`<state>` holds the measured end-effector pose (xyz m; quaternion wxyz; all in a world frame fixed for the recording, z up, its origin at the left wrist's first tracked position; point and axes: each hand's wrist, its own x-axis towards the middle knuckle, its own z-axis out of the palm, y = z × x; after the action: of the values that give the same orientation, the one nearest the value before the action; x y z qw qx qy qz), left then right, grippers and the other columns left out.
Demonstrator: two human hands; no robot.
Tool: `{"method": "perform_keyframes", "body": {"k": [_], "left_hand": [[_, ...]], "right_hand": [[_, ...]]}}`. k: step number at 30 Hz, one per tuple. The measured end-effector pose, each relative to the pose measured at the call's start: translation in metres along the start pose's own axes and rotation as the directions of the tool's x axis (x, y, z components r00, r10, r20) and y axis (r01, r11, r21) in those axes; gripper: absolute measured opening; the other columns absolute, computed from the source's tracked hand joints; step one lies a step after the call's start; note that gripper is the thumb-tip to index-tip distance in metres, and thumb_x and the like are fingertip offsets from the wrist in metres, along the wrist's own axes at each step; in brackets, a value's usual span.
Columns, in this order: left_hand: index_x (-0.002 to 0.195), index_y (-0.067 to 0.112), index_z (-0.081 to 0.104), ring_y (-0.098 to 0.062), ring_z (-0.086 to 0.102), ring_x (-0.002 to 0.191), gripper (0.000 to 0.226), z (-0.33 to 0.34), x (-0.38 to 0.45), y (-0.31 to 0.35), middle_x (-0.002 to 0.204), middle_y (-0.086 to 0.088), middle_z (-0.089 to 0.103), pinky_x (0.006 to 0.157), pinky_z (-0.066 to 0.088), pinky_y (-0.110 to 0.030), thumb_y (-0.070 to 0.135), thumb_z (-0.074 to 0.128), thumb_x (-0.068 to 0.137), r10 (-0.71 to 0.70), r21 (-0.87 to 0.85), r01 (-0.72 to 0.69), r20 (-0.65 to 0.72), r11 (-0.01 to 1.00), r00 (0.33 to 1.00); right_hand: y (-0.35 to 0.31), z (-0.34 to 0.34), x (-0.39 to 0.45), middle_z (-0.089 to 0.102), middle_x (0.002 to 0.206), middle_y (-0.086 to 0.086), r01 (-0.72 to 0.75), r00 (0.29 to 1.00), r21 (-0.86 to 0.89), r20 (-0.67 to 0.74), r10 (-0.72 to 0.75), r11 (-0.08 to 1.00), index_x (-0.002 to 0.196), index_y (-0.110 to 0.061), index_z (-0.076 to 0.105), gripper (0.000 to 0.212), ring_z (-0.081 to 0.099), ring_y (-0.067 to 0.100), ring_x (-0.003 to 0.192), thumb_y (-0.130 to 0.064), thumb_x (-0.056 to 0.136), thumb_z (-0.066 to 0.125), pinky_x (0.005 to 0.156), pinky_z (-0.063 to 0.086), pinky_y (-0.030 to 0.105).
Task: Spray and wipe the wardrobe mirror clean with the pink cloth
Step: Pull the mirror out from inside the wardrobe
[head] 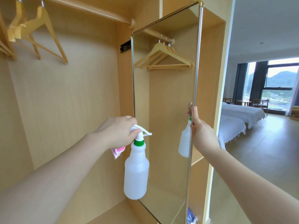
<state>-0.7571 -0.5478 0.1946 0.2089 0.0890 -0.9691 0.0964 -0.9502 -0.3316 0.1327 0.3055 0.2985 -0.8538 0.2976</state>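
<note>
1. Mirror [165,101], gold-framed, stands swung out from the light wooden wardrobe [64,94]; bedroom visible beyond.
2. Right hand [202,131] grips the mirror's outer edge.
3. Left hand [119,131] holds white spray bottle [136,168] and pink cloth [119,151].

Your left hand [118,131] holds a milky white spray bottle [136,172] with a bright green collar [138,142] and a white trigger head [142,132]. The cloth [118,151] bunched under that hand is pink with paler, near-white streaks. The mirror [165,97] in front of you has a thin gold-toned frame and reflects pale honey-coloured wood. The wardrobe [64,94] panels show that same light wood grain, and the hangers [37,33] are a yellower wood. The beds [239,117] beyond are white.
</note>
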Motion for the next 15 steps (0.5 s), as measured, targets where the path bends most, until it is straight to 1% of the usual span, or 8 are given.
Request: {"method": "perform_keyframes", "body": {"k": [2,3,5,7,10,13,15], "left_hand": [[0.088,0.026,0.045,-0.017,0.05,0.075,0.028,0.001,-0.001,0.003,0.089,0.01,0.048,0.065,0.033,-0.03,0.049,0.031,0.097,0.005,-0.007,-0.005,0.002,1.0,1.0],[0.088,0.026,0.044,-0.017,0.049,0.075,0.028,0.001,-0.001,0.005,0.089,0.01,0.048,0.065,0.033,-0.03,0.049,0.032,0.097,0.008,-0.008,-0.008,0.005,1.0,1.0],[0.087,0.026,0.044,-0.017,0.047,0.074,0.027,0.001,-0.002,0.011,0.088,0.01,0.048,0.064,0.032,-0.03,0.049,0.032,0.097,0.016,0.0,-0.016,0.013,1.0,1.0],[0.086,0.026,0.042,-0.016,0.045,0.072,0.027,0.001,-0.002,0.017,0.088,0.009,0.048,0.063,0.031,-0.03,0.048,0.033,0.097,0.019,0.01,-0.019,0.021,1.0,1.0],[0.086,0.027,0.043,-0.014,0.044,0.069,0.026,-0.001,0.001,0.026,0.088,0.009,0.049,0.061,0.029,-0.03,0.048,0.032,0.097,-0.007,0.03,0.006,0.038,1.0,0.999],[0.089,0.026,0.045,-0.013,0.043,0.068,0.028,-0.001,0.01,0.034,0.089,0.009,0.049,0.058,0.028,-0.029,0.049,0.032,0.097,-0.05,0.054,0.048,0.04,0.997,0.998],[0.091,0.025,0.046,-0.016,0.043,0.071,0.028,0.0,0.018,0.041,0.088,0.009,0.048,0.062,0.029,-0.031,0.048,0.033,0.097,-0.076,0.086,0.073,0.04,0.994,0.996]], "right_hand": [[0.003,-0.001,0.005,0.053,0.085,0.004,-0.075,0.997,-0.069,0.029,0.077,0.995,0.152,-0.028,-0.007,0.078,0.049,0.025,0.065,-0.003,0.094,0.038,0.046,0.031,0.031],[0.005,-0.003,0.007,0.049,0.078,0.003,-0.103,0.993,-0.121,0.051,0.11,0.987,0.152,-0.027,-0.01,0.081,0.044,0.022,0.058,-0.002,0.091,0.038,0.044,0.024,0.029],[0.007,-0.005,0.012,0.044,0.069,0.001,-0.129,0.984,-0.229,0.089,0.153,0.965,0.15,-0.022,-0.017,0.085,0.039,0.018,0.052,-0.003,0.087,0.037,0.043,0.021,0.029],[0.01,-0.001,0.019,0.045,0.069,0.001,-0.126,0.979,-0.28,0.117,0.164,0.952,0.147,-0.016,-0.023,0.086,0.041,0.017,0.052,-0.006,0.087,0.037,0.044,0.024,0.028],[0.018,0.014,0.033,0.051,0.08,0.004,-0.129,0.977,-0.273,0.131,0.169,0.953,0.145,-0.01,-0.026,0.09,0.048,0.018,0.056,-0.008,0.084,0.039,0.046,0.034,0.029],[0.037,0.027,0.051,0.055,0.084,0.004,-0.123,0.973,-0.233,0.162,0.163,0.965,0.145,-0.012,-0.028,0.095,0.054,0.019,0.057,-0.01,0.084,0.044,0.049,0.047,0.032],[0.05,0.033,0.064,0.056,0.084,0.004,-0.098,0.969,-0.222,0.199,0.144,0.97,0.145,-0.015,-0.029,0.097,0.058,0.02,0.06,-0.013,0.085,0.047,0.052,0.053,0.034]]}}
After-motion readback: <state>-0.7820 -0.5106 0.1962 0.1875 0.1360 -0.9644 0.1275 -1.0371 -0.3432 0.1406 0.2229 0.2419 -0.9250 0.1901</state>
